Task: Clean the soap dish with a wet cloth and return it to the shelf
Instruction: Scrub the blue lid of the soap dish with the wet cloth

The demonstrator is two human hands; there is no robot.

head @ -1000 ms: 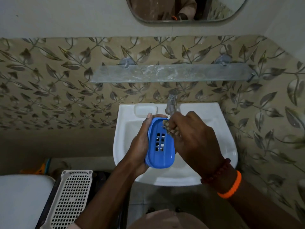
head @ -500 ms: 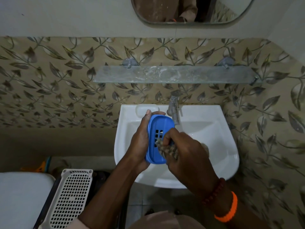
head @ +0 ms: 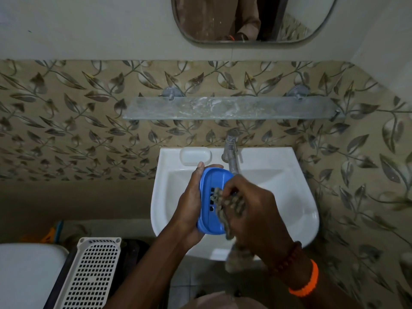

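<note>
A blue slotted soap dish (head: 211, 190) is held over the white sink (head: 289, 197), tilted on its long edge. My left hand (head: 191, 204) grips it from the left, fingers curled round its top rim. My right hand (head: 254, 210) clutches a patterned brownish cloth (head: 231, 204) and presses it against the dish's inner face; a loose end of the cloth hangs below the hand. The glass shelf (head: 229, 108) on the wall above the tap holds nothing.
A metal tap (head: 230, 152) stands at the sink's back rim, close above the dish. A moulded soap recess (head: 195, 156) lies left of it. A white perforated basket (head: 89, 275) and a white toilet lid (head: 26, 275) sit at lower left. A mirror (head: 252, 18) hangs above.
My right hand with the cloth has slid down the dish from its top end to its middle and lower part. My left hand keeps the dish in place.
</note>
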